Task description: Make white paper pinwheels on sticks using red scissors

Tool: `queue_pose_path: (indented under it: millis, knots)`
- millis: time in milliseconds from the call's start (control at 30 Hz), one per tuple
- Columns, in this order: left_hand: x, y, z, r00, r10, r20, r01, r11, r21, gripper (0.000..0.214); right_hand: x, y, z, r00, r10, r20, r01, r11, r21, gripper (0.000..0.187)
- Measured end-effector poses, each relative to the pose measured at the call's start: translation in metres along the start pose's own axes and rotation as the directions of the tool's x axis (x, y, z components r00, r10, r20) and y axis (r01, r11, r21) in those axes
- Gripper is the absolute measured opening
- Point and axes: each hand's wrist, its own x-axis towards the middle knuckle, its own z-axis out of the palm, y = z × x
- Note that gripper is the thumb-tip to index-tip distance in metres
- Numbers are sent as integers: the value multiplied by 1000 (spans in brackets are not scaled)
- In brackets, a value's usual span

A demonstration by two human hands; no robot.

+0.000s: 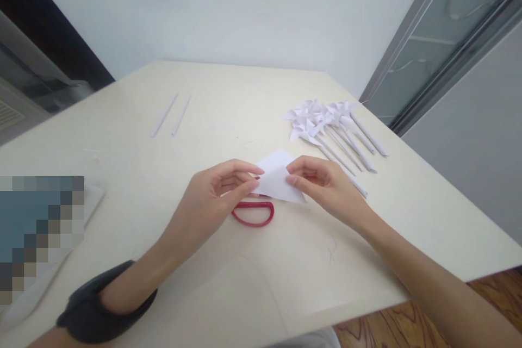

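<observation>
A sheet of white paper (279,182), partly folded over, is held up between my two hands above the table. My left hand (222,185) pinches its left edge between thumb and fingers. On the opposite side, the thumb and forefinger of my right hand (322,179) grip the paper's edge. Just below and partly under the paper lies a pair of scissors (253,224) with red handles; the paper and my left hand hide the rest of it. A black band (106,304) is on my left wrist.
Several white paper pinwheels (314,119) on rolled paper sticks lie piled at the right. Two white paper tubes (164,115) rest at the back left. A blurred-out flat object (92,201) is at the left edge. The white table (228,92) meets a wall behind.
</observation>
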Motion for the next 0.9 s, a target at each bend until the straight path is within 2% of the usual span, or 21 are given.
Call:
queue_pose_path:
  millis: [100,200,333,467,600,733,900]
  knots:
    - [-1,1,0,997,8,71,-17,992,122,19,-1,1,1,998,-56,-35,52,991,-123,12]
    - [-2,1,4,994,2,112,-17,991,136,21,-2,-1,5,996,-88,2,87,983,-162,12]
    - [-3,-3,9,997,-1,75,-2,999,37,18,-4,-5,13,990,-132,47,139,967,-213,13]
    - [-3,-5,10,998,-7,64,7,1000,2,18,-7,-7,15,990,-128,55,138,957,-255,12]
    - [-4,-4,9,1000,-15,-27,15,1000,2,18,-9,-7,13,991,-126,39,132,949,-286,12]
    - [-5,-4,10,998,-56,-8,55,996,-70,18,-9,-6,15,989,-148,25,147,915,-375,16]
    - [-5,-3,10,997,2,-81,-10,995,-98,12,-9,-5,17,984,-154,88,176,920,-351,18]
